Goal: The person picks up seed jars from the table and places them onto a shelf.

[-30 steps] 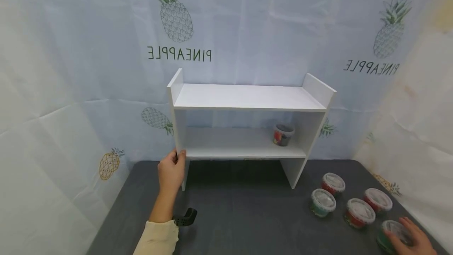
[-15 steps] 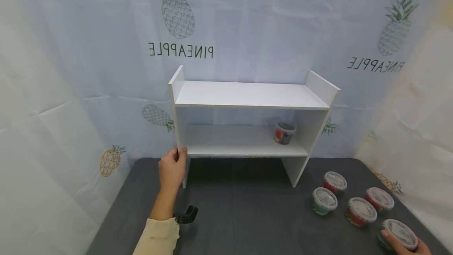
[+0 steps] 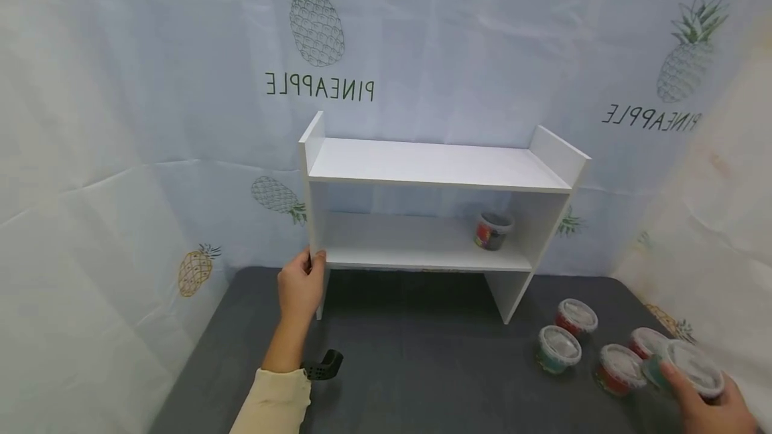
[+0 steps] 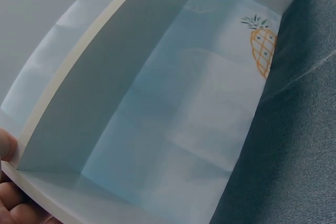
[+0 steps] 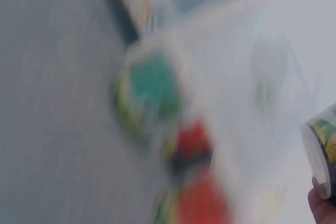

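Near the front right corner of the table (image 3: 422, 374), the right hand (image 3: 713, 399) is holding one lidded tub (image 3: 693, 368), fingers curling round its side; the right wrist view is too blurred to tell whether it is touching the red tub (image 3: 648, 342) behind. Beyond, four tubs are standing in a loose cluster: that red one, a second red tub (image 3: 620, 370), a third red tub (image 3: 575, 317) and one green tub (image 3: 559, 349). Close beside them the table's right edge is leaving little room, while a wide stretch is opening leftward to the left forearm (image 3: 285, 347). Farther in, the left hand (image 3: 301, 286) is gripping the left side panel (image 3: 315, 203) of one white shelf unit (image 3: 440, 184), thumb and fingers lying on opposite sides of its front edge. Beneath the lower board (image 3: 410, 243), one of two, a dark gap is running between both side panels. A sixth tub (image 3: 494, 230) is sitting on it, near the right end and back from the edge, leaving the left length open. Behind everything, a pineapple-printed cloth (image 3: 446, 52) is hanging.
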The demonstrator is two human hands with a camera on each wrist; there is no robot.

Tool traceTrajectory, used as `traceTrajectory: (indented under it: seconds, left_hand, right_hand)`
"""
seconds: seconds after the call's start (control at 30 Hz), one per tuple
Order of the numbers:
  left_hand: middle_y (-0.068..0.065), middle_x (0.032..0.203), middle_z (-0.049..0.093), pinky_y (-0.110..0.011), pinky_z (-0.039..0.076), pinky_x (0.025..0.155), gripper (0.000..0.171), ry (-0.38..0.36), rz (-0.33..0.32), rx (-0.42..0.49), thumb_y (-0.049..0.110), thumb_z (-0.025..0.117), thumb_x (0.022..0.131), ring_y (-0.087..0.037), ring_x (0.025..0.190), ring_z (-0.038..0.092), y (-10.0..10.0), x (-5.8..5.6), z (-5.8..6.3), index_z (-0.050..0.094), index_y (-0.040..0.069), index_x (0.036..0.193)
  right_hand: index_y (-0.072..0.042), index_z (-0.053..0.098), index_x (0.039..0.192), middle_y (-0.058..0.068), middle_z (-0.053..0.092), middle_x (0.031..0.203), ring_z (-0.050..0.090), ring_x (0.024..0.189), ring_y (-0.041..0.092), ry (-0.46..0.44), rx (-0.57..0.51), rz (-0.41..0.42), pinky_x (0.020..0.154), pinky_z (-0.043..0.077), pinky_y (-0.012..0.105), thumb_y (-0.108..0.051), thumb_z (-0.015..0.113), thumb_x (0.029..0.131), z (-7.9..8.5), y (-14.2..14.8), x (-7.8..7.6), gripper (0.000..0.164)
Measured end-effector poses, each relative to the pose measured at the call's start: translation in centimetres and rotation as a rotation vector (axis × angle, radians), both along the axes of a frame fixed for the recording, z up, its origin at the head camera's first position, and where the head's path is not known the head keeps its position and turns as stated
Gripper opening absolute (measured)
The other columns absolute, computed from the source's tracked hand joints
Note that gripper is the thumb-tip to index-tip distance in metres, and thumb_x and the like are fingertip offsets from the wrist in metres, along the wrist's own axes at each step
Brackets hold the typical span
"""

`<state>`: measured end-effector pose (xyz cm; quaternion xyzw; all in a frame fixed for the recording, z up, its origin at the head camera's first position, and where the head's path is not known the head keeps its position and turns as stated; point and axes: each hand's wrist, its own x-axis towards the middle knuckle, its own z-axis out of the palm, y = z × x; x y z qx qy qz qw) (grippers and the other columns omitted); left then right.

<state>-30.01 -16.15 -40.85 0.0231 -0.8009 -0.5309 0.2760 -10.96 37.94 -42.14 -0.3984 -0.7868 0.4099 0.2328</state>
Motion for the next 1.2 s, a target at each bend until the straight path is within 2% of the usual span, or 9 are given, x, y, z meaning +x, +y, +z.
traceTrajectory:
  seconds: [0.1, 0.2, 0.33, 0.43, 0.57, 0.7, 0.83, 0.97, 1.2]
  left_hand:
    - [-0.010, 0.094, 0.076, -0.029, 0.039, 0.051, 0.039, -0.005, -0.004, -0.005, 0.037, 0.057, 0.099, -0.019, 0.056, 0.052, 0.0, 0.0, 0.0, 0.070, 0.009, 0.123]
    - [-0.010, 0.094, 0.076, -0.029, 0.039, 0.052, 0.040, -0.003, -0.006, -0.013, 0.038, 0.056, 0.100, -0.019, 0.056, 0.051, 0.0, 0.1, 0.0, 0.070, 0.009, 0.123]
    - [-0.010, 0.097, 0.076, -0.030, 0.042, 0.056, 0.038, -0.001, 0.010, -0.015, 0.034, 0.057, 0.100, -0.018, 0.062, 0.056, 0.1, 0.1, -0.1, 0.070, 0.008, 0.123]
    - [-0.011, 0.096, 0.076, -0.030, 0.042, 0.057, 0.035, -0.001, 0.024, -0.013, 0.030, 0.059, 0.099, -0.019, 0.064, 0.056, 0.1, 0.0, -0.2, 0.070, 0.006, 0.122]
    - [-0.011, 0.097, 0.076, -0.029, 0.043, 0.057, 0.035, 0.008, 0.035, -0.016, 0.030, 0.060, 0.098, -0.019, 0.066, 0.058, 0.2, -0.1, -0.2, 0.071, 0.005, 0.121]
    - [-0.012, 0.098, 0.076, -0.028, 0.043, 0.056, 0.036, 0.026, 0.028, -0.017, 0.032, 0.059, 0.099, -0.018, 0.065, 0.058, 0.3, 0.0, -0.1, 0.071, 0.005, 0.120]
    - [-0.012, 0.096, 0.076, -0.028, 0.042, 0.054, 0.036, 0.035, 0.014, -0.013, 0.032, 0.059, 0.099, -0.016, 0.061, 0.056, 0.5, 0.2, -0.2, 0.071, 0.005, 0.120]
    - [-0.012, 0.099, 0.076, -0.028, 0.044, 0.056, 0.036, 0.032, 0.005, -0.007, 0.032, 0.059, 0.099, -0.017, 0.064, 0.060, 0.5, 0.3, -0.3, 0.071, 0.005, 0.121]
    - [-0.015, 0.104, 0.075, -0.029, 0.047, 0.061, 0.039, 0.018, 0.004, 0.001, 0.033, 0.058, 0.100, -0.023, 0.078, 0.068, 0.4, 0.2, -0.2, 0.069, 0.004, 0.124]
  right_hand:
    - [-0.007, 0.038, 0.151, -0.036, 0.040, 0.075, 0.043, 0.061, -0.019, 0.084, 0.025, 0.127, 0.050, 0.039, 0.012, -0.044, 0.070, 0.089, 2.6, -3.9, -1.9, 0.079]
    - [-0.010, 0.040, 0.150, -0.035, 0.048, 0.087, 0.050, 0.074, -0.019, 0.154, 0.100, 0.366, 0.056, 0.045, 0.014, -0.035, 0.071, 0.091, 4.7, -7.8, -3.9, 0.071]
    - [-0.008, 0.044, 0.147, -0.009, 0.062, 0.110, 0.056, 0.085, -0.013, 0.271, 0.159, 0.639, 0.064, 0.049, 0.016, -0.024, 0.073, 0.090, 6.7, -13.6, -7.4, 0.065]
    - [-0.009, 0.043, 0.147, 0.012, 0.060, 0.124, 0.058, 0.092, -0.006, 0.312, 0.116, 0.807, 0.070, 0.051, 0.017, -0.023, 0.074, 0.090, 7.7, -17.2, -10.4, 0.067]
    - [-0.011, 0.044, 0.146, 0.013, 0.058, 0.131, 0.061, 0.102, 0.009, 0.298, 0.066, 0.953, 0.077, 0.052, 0.023, -0.034, 0.074, 0.089, 8.1, -20.5, -14.8, 0.069]
    - [-0.010, 0.044, 0.145, 0.013, 0.061, 0.125, 0.063, 0.097, 0.024, 0.222, 0.087, 0.993, 0.075, 0.051, 0.036, -0.052, 0.071, 0.087, 8.2, -22.7, -18.3, 0.076]
    - [-0.008, 0.037, 0.150, 0.016, 0.056, 0.134, 0.062, 0.108, 0.032, 0.138, 0.083, 1.007, 0.083, 0.052, 0.045, -0.061, 0.068, 0.084, 8.2, -24.2, -20.7, 0.091]
    - [-0.008, 0.034, 0.151, 0.015, 0.049, 0.143, 0.056, 0.122, 0.033, 0.104, 0.059, 1.010, 0.093, 0.048, 0.050, -0.066, 0.069, 0.080, 8.2, -25.4, -22.2, 0.098]
    - [-0.007, 0.039, 0.147, 0.014, 0.053, 0.138, 0.056, 0.120, 0.032, 0.113, 0.023, 0.980, 0.096, 0.047, 0.050, -0.067, 0.069, 0.079, 8.2, -27.1, -23.4, 0.096]
